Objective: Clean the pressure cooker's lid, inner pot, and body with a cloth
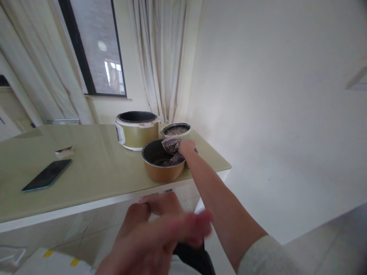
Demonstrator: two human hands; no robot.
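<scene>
A patterned dark-and-white cloth (172, 146) is gripped in my right hand (187, 148) at the right rim of an inner cooking pot (164, 173). Part of the cloth hangs inside the pot, which has a dark inside and a copper-coloured outside and stands upright by the table's front edge. My fingertips are hidden by the back of the hand. In the foreground, my left hand (160, 229) is raised below the table edge, blurred, its thumb stretched out and its fingers bent. Nothing shows in it, and it is apart from the pot.
Behind the pot stand a green-and-white cooker body (140, 135) and a round lid (176, 130) with its underside up. A phone (47, 175) and a small white packet (64, 152) lie left on the green tabletop (94, 168). A white wall (275, 95) rises at right.
</scene>
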